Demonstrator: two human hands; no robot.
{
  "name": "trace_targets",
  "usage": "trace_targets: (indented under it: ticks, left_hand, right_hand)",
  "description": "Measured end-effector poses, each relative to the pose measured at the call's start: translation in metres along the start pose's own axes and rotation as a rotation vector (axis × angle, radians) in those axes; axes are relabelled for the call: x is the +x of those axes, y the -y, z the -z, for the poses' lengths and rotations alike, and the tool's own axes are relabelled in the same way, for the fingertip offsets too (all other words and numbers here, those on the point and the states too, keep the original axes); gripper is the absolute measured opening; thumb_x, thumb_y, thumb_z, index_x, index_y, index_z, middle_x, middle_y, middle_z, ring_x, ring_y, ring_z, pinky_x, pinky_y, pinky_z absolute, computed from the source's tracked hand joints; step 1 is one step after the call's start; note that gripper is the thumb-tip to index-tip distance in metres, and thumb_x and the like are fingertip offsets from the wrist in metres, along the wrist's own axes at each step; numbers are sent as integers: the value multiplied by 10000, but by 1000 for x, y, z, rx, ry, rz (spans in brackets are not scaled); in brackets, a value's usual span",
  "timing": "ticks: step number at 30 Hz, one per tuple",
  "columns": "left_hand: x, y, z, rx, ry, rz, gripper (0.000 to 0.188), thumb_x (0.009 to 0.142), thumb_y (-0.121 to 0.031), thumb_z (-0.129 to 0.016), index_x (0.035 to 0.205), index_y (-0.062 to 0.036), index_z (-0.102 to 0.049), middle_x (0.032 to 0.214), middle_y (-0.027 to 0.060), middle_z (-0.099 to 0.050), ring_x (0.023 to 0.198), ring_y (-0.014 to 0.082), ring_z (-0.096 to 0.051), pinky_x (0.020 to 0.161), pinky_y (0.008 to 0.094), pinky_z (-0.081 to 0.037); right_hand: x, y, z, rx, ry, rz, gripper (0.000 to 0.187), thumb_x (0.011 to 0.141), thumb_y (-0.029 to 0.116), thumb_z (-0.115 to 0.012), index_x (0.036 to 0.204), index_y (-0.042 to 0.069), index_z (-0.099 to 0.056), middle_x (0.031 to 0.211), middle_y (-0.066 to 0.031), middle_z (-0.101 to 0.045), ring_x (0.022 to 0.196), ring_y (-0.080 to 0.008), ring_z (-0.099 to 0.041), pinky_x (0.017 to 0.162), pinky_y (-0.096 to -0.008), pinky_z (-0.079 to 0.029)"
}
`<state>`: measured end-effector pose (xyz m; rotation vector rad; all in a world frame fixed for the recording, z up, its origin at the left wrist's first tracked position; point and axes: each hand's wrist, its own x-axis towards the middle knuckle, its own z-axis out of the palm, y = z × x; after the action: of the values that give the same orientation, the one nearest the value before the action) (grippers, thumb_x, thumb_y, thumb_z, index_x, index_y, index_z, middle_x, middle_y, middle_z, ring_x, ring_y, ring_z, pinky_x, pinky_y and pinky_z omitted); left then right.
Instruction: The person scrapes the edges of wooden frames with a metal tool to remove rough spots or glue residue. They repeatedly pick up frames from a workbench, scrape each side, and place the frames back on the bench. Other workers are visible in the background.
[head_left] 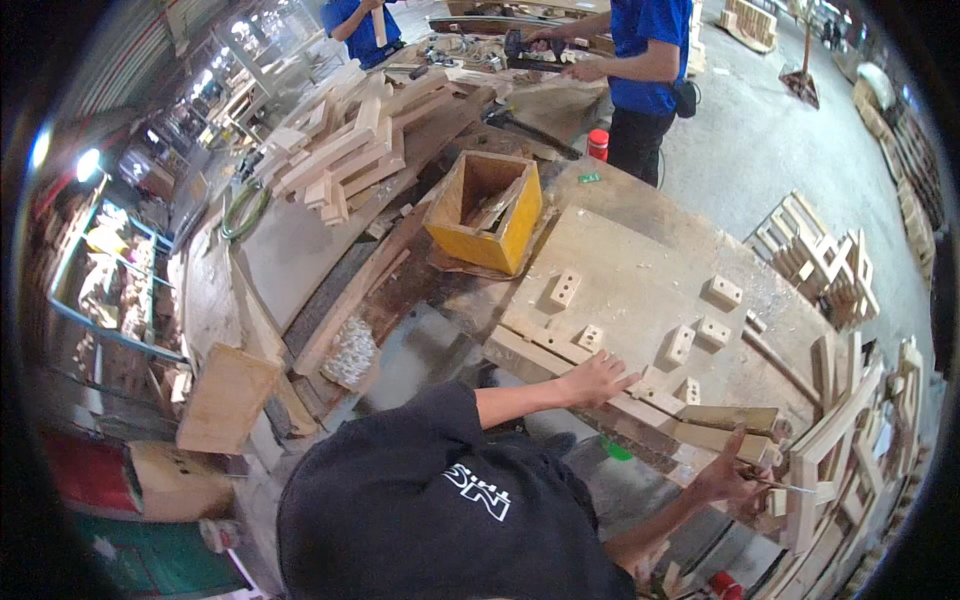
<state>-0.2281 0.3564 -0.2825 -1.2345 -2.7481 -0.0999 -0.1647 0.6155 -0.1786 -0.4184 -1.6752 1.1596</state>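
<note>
My left hand (597,380) rests on a long pale wooden strip (545,357) at the near edge of the worktable, fingers apart and pressing down on it. Farther right, my right hand (728,480) is closed around a thin metal rod-like tool (790,486), whose exact kind I cannot make out. It is beside the end of a wooden bar (715,436), with one finger stretched up against it. A darker wood piece (735,418) lies just behind that bar. Small drilled wooden blocks lie beyond my hands, among them one block (680,345) and another (713,332).
A yellow wooden box (485,215) holding scraps stands on the table's far left. Stacked wooden frames (850,450) crowd the right side. More wooden parts (350,150) are piled at the far left. A co-worker in blue (650,60) stands across the table near a red-capped container (598,143).
</note>
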Motion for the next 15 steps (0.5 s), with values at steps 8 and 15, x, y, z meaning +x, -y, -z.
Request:
trace_targets:
  ticks: [8,15]
  left_hand:
    - [-11,-1,11,-223,63,155,878,692,-482,-744,1391,-76,-404,1206,188,-499,1153,360,-479,998,495,-372]
    - [-119,55,31,-230,-342,941,1011,624,-300,-840,1444,-39,-309,1411,218,-392,1340,414,-319,1125,456,-273]
  right_hand:
    - [-14,11,-23,87,-49,-133,493,727,81,-832,994,3,-425,987,-137,-565,838,-168,-594,692,-293,-578]
    - [-21,23,-18,-128,-51,-23,591,715,127,-850,1050,-15,-385,995,-137,-518,823,-193,-575,703,-315,-565]
